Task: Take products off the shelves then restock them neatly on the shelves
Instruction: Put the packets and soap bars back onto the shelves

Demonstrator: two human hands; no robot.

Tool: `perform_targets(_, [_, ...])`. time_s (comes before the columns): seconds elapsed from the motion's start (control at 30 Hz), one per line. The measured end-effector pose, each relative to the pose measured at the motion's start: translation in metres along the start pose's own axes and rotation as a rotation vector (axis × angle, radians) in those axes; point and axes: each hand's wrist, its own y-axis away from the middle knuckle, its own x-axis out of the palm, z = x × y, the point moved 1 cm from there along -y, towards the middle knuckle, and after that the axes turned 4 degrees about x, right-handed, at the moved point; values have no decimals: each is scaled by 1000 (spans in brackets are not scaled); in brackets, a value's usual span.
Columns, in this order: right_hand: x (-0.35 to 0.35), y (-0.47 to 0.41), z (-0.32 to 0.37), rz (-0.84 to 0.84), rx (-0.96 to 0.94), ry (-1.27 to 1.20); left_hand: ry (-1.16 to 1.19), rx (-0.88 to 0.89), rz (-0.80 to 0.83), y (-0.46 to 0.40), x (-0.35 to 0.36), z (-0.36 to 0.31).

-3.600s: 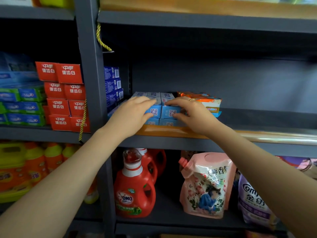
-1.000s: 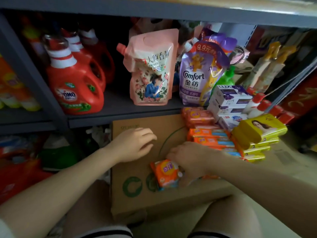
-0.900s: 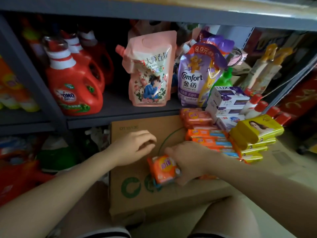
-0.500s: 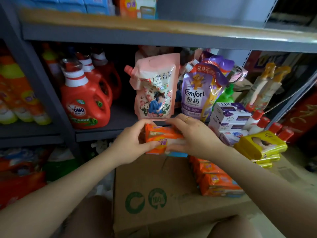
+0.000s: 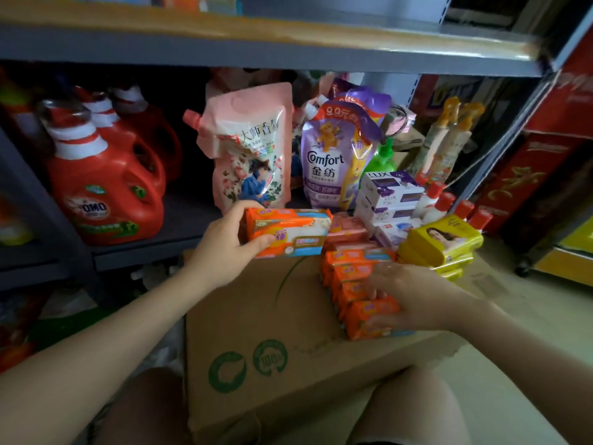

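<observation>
A small shop: grey metal shelves (image 5: 256,56) hold rows of red OMO detergent bottles (image 5: 106,194), with Comfort softener pouches (image 5: 333,155) and stacked LUX soap boxes (image 5: 390,194) right of them.

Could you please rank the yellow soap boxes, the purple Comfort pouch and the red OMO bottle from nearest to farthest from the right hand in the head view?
From the right hand:
1. Yellow soap boxes, just beyond it on the carton.
2. Purple Comfort pouch, up on the shelf behind.
3. Red OMO bottle, far left on the shelf.
</observation>
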Motion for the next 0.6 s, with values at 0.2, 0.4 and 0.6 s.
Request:
perform_targets(0.2, [21, 10, 0, -153, -64, 283, 69, -65, 14, -6, 8, 4])
perform_targets(0.4, [-11, -10, 8, 5, 42, -155, 115, -47, -44, -17, -11, 5])
perform_targets(0.6, [-60, -47, 26, -184, 66, -965, 165, -17, -158, -34, -44, 0])
